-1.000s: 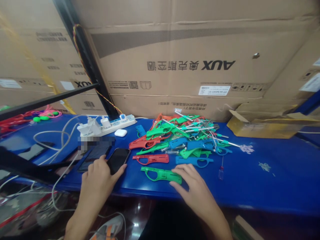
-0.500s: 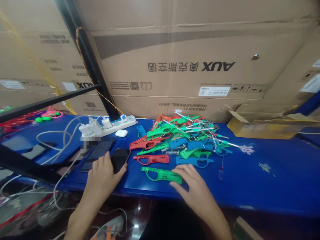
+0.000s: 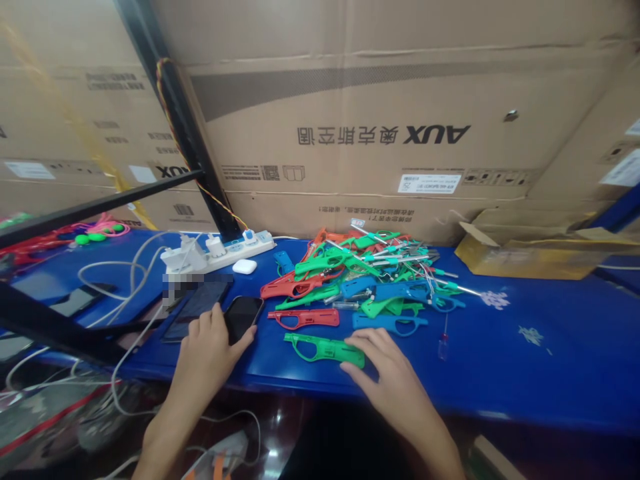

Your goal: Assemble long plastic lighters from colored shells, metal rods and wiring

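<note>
My left hand is closed on a black smartphone lying on the blue table, the thumb along its right side and the fingers at its left. My right hand pinches the right-hand end of a green lighter casing, which lies flat near the table's front edge. Just behind that sits a red lighter casing, with a blue lighter casing to its right. Farther back is a heap of green, red and blue lighter parts with metal tubes. A small red-handled screwdriver rests right of my right hand.
At the left stand a white power strip with chargers and cables, a white earbud case and a dark tablet-like slab. A black rack post rises there. Behind are large cartons; an open yellow-brown box sits back right.
The view has shifted very slightly. Both hands keep the same hold, and the objects on the table stay where they were.
</note>
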{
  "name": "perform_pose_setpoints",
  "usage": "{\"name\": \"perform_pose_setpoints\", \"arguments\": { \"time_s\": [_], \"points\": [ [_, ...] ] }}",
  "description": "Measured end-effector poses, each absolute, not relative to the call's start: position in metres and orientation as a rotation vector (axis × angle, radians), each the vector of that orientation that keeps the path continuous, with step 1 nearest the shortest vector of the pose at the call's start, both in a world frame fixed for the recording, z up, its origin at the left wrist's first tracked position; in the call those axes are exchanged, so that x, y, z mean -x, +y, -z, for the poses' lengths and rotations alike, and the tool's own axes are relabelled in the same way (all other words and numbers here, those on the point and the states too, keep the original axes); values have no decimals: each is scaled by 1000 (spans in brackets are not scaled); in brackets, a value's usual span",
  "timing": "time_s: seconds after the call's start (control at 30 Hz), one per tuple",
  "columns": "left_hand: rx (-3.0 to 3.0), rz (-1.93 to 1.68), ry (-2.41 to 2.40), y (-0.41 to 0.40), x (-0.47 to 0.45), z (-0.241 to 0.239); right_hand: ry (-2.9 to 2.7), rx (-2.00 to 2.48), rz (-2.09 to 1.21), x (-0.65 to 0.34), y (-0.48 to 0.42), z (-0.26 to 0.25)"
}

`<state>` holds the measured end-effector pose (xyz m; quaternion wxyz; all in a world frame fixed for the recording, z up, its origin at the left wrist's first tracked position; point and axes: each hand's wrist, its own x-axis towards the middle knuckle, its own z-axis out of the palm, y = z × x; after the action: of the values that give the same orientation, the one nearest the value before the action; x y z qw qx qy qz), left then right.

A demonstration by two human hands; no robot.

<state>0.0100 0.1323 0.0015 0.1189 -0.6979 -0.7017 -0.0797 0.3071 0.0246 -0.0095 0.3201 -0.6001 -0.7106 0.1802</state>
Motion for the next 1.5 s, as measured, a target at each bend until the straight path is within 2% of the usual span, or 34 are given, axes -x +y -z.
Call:
{"name": "perform_pose_setpoints", "arguments": {
  "time_s": [1.5],
  "points": [
    [2031, 261, -2094, 139, -13, -5, -1876, 1570, -475, -307, 26, 9]
  ]
}}
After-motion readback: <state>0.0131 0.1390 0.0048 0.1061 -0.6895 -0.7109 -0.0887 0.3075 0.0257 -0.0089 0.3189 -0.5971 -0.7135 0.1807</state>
